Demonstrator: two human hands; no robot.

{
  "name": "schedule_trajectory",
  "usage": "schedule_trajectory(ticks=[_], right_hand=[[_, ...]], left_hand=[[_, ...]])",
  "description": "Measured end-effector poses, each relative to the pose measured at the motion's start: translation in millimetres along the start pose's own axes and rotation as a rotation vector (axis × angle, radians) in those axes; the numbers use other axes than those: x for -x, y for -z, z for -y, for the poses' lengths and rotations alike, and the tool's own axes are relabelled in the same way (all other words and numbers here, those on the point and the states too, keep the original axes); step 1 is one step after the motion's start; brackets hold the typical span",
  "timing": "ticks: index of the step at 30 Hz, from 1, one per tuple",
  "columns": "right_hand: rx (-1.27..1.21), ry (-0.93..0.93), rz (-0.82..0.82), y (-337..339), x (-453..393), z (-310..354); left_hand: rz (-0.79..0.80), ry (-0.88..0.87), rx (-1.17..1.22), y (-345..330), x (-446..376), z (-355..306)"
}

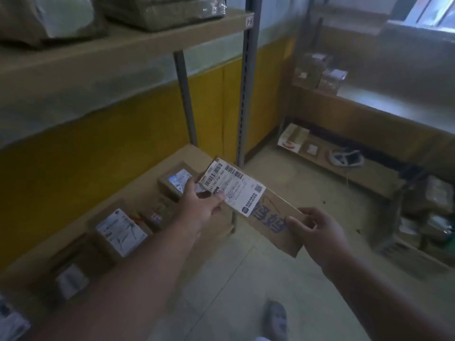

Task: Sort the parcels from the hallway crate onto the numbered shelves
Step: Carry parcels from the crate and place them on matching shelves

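Two hands hold one long flat brown box (256, 205) up in the air, in front of the shelves. The left hand (199, 203) grips the far end of the box, with its thumb lying on top of the white label (234, 189) and the other fingers tucked under. The right hand (317, 232) pinches the near end, thumb on top and fingers curled round the edge. The label has black bar codes on it, and there are big blue letters printed on the brown card next to it. Under the box, on the low shelf (187, 153) to the left, small brown parcels sit in a row, each with a white label; one (174, 183) is just behind the left hand and another (120, 231) is closer to the person. Up high, the top shelf (123, 50) holds wrapped bundles (162, 11), and a small tag (249, 21) sits on its front edge, though it is too blurry to read. More boxes lie on the far shelves (344, 166) to the right. A shoe (275, 318) shows on the floor below.
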State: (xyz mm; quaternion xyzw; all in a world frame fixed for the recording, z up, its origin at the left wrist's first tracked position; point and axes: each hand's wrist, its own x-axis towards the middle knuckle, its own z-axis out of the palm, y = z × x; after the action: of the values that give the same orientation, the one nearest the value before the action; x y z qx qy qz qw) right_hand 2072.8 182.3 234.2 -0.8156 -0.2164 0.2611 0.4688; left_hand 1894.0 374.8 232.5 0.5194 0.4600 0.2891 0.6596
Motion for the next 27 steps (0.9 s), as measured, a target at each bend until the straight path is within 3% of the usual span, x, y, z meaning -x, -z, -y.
schedule_trajectory(ticks=[7,17,27], right_hand=[[0.011,-0.005,0.222,-16,-134,17],[-0.066,-0.067,0.145,-112,-215,23],[0.025,-0.097,0.207,-173,-243,43]], left_hand=[[-0.252,0.017,-0.008,-32,-81,-13],[-0.265,0.13,-0.125,-5,-204,-44],[-0.281,0.225,-0.243,44,-270,-40]])
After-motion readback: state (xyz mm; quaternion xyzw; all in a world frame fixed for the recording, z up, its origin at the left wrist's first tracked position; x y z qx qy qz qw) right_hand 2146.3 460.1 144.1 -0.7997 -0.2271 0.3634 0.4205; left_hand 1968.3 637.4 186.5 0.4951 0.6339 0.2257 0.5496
